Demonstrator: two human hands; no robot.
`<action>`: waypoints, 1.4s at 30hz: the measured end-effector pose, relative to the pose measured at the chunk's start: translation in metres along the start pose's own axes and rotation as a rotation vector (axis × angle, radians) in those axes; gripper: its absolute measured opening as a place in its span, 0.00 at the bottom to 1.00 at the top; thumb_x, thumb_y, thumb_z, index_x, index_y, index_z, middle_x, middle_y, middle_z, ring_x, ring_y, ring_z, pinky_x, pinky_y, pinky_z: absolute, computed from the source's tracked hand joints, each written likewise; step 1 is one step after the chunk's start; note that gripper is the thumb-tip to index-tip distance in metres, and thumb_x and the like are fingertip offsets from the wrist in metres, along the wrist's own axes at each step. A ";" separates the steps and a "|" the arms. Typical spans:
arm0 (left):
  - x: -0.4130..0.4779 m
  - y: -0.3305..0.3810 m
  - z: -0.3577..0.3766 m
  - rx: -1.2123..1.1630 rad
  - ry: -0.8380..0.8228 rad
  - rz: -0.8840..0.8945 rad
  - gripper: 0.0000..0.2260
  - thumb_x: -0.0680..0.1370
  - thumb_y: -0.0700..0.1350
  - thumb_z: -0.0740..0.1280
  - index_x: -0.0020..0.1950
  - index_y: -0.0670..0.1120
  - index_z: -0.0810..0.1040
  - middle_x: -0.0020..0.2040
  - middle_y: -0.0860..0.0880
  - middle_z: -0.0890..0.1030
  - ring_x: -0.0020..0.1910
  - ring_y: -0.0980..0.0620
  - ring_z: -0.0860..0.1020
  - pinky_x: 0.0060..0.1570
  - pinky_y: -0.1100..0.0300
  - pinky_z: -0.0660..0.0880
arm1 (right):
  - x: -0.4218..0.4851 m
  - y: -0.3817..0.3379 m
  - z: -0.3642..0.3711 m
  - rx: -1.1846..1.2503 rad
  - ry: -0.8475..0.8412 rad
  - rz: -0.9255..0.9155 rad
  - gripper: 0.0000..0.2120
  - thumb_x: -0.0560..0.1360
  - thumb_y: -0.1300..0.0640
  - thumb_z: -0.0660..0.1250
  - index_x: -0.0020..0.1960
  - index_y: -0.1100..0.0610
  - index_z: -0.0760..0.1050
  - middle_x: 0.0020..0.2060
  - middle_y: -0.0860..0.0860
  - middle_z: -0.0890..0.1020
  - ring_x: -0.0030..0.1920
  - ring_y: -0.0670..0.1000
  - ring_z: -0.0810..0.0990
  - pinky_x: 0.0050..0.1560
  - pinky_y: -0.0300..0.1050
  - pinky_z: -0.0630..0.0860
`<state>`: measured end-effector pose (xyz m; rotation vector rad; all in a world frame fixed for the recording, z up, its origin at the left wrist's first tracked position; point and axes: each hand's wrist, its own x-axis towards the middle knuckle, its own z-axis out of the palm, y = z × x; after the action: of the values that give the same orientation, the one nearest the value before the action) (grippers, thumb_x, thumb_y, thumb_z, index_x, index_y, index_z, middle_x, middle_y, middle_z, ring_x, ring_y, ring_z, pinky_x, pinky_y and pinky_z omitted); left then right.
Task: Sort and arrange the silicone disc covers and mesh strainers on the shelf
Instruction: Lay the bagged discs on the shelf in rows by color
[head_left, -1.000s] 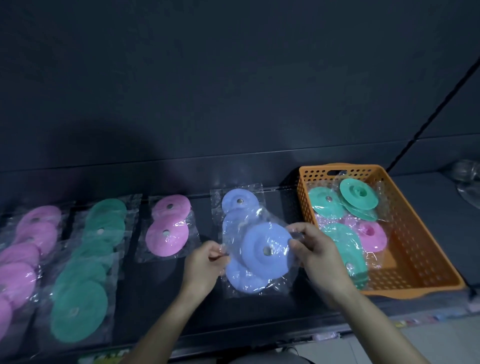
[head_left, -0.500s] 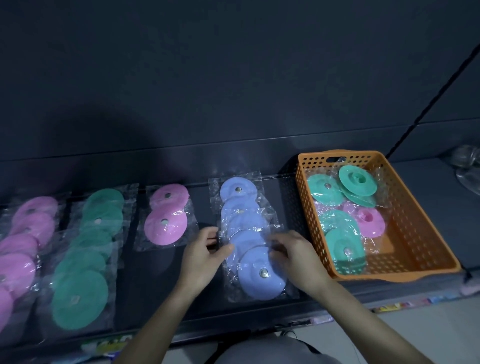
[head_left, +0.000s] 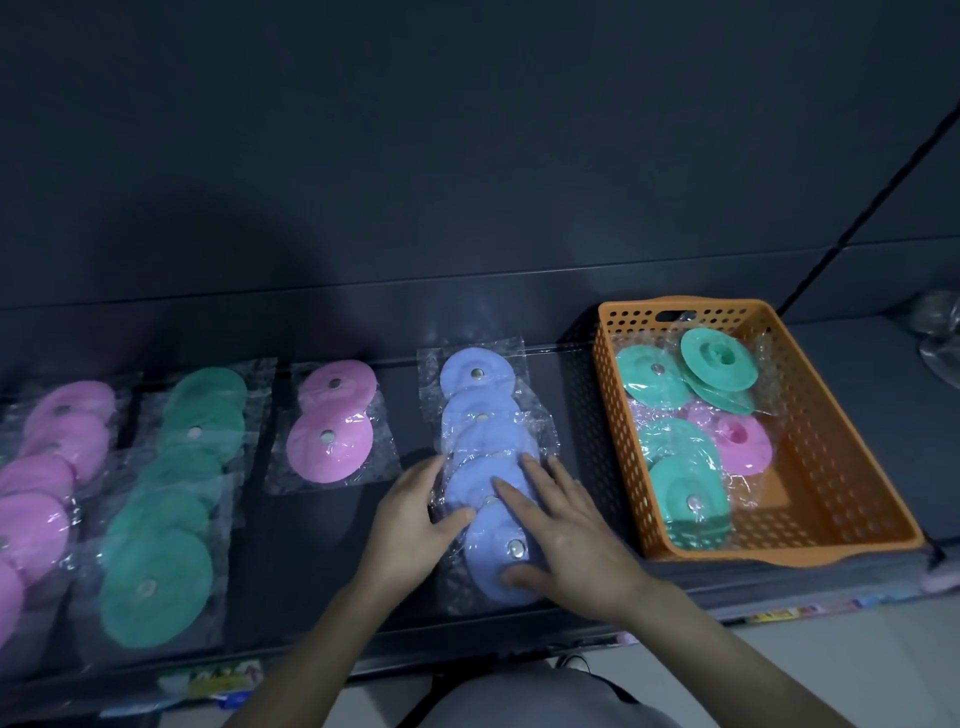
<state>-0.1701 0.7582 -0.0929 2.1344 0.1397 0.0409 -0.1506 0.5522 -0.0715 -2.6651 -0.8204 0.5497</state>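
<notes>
Just left of the orange basket (head_left: 831, 467), a row of bagged blue disc covers (head_left: 480, 415) lies on the shelf (head_left: 322, 561). The covers overlap like roof tiles, and the row's long axis runs from the shelf's front edge toward the back, parallel to the basket's long side. Both hands are on the near end of that row. The right hand (head_left: 571, 540), the one nearer the basket, lies flat on top: its fingers (head_left: 524, 493) are straight and spread, pointing up the row. Its thumb rests on the frontmost blue cover (head_left: 480, 561), and it grips nothing. The left hand (head_left: 410, 525) sits on the row's side away from the basket, fingers (head_left: 428, 470) loosely extended along the bag's edge and thumb touching the plastic. It too appears to hold nothing, only steadying. So the covers lie directly beneath and between the fingers, touching them, not ahead of them. This reads as pressing and squaring the blue row, a step nearly done. Inside the basket, green disc covers (head_left: 685, 493) and a pink one (head_left: 743, 441) lie unsorted, so the task looks well short of finished. The right hand is best placed for the next pick, a short sideways reach over the basket wall. Further from the basket, beyond the blue row, lie a pink pair (head_left: 330, 447), then a green row (head_left: 166, 519), then a pink row (head_left: 47, 467) at the far end. The slick bags may slide when the hands lift. No mesh strainer is recognisable.
</notes>
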 end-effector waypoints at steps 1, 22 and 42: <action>0.001 0.000 0.000 0.010 0.017 0.005 0.27 0.71 0.43 0.73 0.68 0.46 0.72 0.64 0.51 0.75 0.63 0.53 0.74 0.64 0.50 0.71 | 0.000 0.001 0.000 0.008 0.003 0.000 0.42 0.71 0.35 0.63 0.75 0.39 0.40 0.74 0.45 0.31 0.74 0.51 0.29 0.74 0.52 0.38; 0.052 0.021 0.002 0.114 0.056 0.041 0.19 0.77 0.40 0.64 0.69 0.46 0.70 0.67 0.51 0.72 0.63 0.58 0.69 0.57 0.77 0.58 | 0.030 -0.006 -0.017 0.365 0.348 0.141 0.13 0.76 0.46 0.65 0.45 0.55 0.68 0.45 0.49 0.73 0.50 0.51 0.69 0.55 0.45 0.68; 0.066 0.066 -0.007 0.322 0.019 0.209 0.17 0.78 0.44 0.65 0.66 0.42 0.74 0.67 0.47 0.73 0.68 0.50 0.69 0.65 0.67 0.60 | -0.001 -0.012 -0.078 0.320 0.488 0.055 0.22 0.76 0.56 0.65 0.69 0.53 0.68 0.74 0.53 0.60 0.73 0.49 0.59 0.61 0.22 0.49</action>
<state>-0.0996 0.7366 -0.0351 2.4632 -0.0725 0.1713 -0.1228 0.5479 0.0023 -2.3745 -0.4715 0.0237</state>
